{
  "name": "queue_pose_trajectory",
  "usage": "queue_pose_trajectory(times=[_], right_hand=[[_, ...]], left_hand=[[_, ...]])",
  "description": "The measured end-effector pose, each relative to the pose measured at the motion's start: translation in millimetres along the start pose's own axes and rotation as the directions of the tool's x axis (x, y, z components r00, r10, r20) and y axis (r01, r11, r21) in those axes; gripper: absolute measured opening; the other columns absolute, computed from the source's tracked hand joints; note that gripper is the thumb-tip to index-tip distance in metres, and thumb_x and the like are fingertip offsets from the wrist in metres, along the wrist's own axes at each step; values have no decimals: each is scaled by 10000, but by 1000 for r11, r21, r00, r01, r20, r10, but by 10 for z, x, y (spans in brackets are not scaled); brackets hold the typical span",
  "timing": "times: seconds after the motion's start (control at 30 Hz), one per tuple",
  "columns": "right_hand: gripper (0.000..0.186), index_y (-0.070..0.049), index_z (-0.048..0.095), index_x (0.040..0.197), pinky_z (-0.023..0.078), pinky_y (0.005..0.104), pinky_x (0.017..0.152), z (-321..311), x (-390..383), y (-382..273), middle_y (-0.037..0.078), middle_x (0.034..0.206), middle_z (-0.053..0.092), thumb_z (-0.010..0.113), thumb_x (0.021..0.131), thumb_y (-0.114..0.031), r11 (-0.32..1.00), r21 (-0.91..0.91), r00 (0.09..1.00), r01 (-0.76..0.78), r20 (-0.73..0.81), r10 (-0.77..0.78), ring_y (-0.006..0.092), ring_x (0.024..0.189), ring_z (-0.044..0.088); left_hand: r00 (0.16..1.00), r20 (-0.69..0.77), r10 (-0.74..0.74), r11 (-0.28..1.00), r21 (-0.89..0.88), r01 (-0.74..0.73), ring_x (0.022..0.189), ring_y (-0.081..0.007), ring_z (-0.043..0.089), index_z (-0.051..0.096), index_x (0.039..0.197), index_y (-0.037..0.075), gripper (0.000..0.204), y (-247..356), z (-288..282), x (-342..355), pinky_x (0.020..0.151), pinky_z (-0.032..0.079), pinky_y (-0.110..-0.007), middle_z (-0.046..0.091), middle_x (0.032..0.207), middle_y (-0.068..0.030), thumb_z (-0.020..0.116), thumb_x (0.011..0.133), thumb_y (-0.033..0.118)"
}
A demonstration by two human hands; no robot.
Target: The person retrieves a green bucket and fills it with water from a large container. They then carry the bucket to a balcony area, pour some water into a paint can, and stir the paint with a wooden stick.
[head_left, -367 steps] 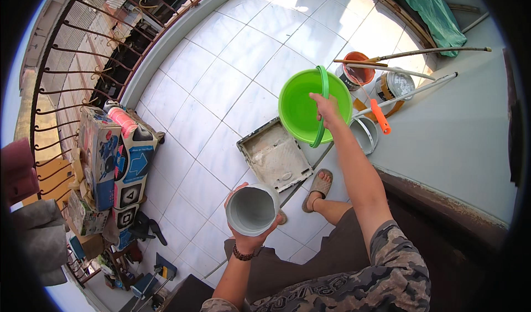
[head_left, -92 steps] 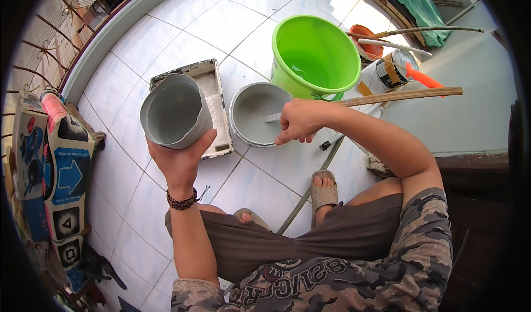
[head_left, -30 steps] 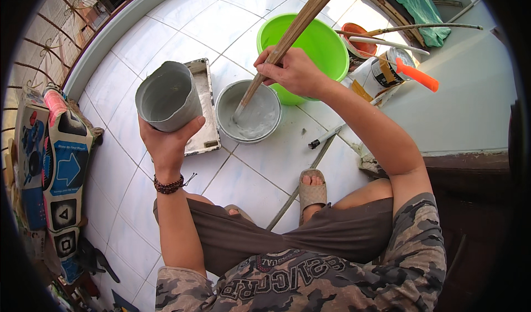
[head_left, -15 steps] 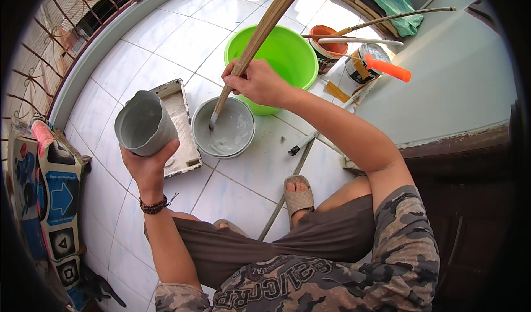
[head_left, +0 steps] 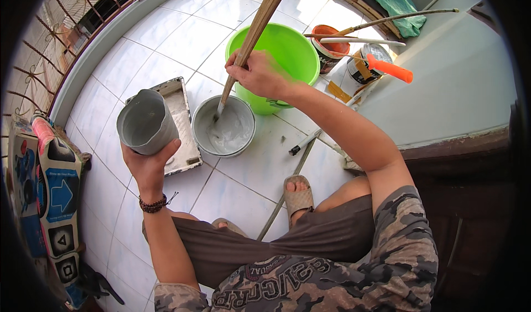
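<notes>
My left hand grips a grey cup-like container with an uneven rim, holding it up over the edge of a paint tray. Its inside is coated grey. My right hand is wrapped round a long wooden stick. The stick's lower end dips into a bucket of grey paint on the floor in front of me. Streaks and swirls show on the paint around the stick's tip, which is partly hidden in it.
A paint-smeared tray lies left of the bucket. Behind my right hand stands a green basin. Farther right are an orange-rimmed paint can, a second can and an orange-handled roller. A black-tipped pole lies on the tiles.
My right hand has shifted slightly up, and the stick's lower end has moved a little to the right and up within the paint. My left hand and the container have barely moved.
</notes>
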State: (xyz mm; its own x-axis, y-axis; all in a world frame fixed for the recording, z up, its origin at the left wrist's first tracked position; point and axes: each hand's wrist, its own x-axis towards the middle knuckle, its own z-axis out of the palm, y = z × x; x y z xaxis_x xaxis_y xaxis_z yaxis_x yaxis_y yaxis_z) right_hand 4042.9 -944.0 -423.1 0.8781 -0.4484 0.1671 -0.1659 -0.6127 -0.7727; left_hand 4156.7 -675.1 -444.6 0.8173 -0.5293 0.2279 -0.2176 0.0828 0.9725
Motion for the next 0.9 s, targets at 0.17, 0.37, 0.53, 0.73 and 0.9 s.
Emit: queue_pose_trajectory(times=[0.17,0.37,0.53,0.73,0.9], right_hand=[[197,27,630,944,548,284,618,-186,49,-136,76,753,637,603,904,-164,985,-26,964,-172,201,174,140,755,651],[175,28,621,957,594,271,677,106,-61,-45,78,812,650,594,911,-138,966,228,988,-122,121,96,135,718,659],[197,28,620,963,593,266,698,-198,5,-209,82,817,652,599,920,-163,974,-26,952,-223,211,224,137,710,665],[187,31,613,992,585,264,722,-7,-64,-11,83,873,646,597,940,-148,950,246,970,-195,195,149,139,796,665],[188,40,597,984,569,260,687,-104,113,-189,76,818,636,583,931,-140,987,-160,988,-27,145,51,126,739,650]], left_hand=[[1000,-22,-9,999,36,10,1030,-194,617,504,1247,51,783,-20,-43,-15,892,528,-330,622,1155,-75,891,567,39],[1000,-21,-14,1000,26,15,1028,-185,612,485,1252,53,802,-52,-12,-2,879,524,-320,617,1145,-67,897,564,50],[1000,-18,10,999,53,-9,1018,-189,614,485,1238,51,796,-111,-55,-9,869,529,-322,614,1148,-75,906,563,70],[1000,-8,9,1000,23,-9,1013,-191,620,493,1226,52,792,-142,78,69,870,531,-325,618,1140,-79,908,552,66],[995,-101,4,999,51,1,1005,-202,626,490,1214,57,804,-200,-55,48,869,523,-329,627,1122,-88,886,515,91]])
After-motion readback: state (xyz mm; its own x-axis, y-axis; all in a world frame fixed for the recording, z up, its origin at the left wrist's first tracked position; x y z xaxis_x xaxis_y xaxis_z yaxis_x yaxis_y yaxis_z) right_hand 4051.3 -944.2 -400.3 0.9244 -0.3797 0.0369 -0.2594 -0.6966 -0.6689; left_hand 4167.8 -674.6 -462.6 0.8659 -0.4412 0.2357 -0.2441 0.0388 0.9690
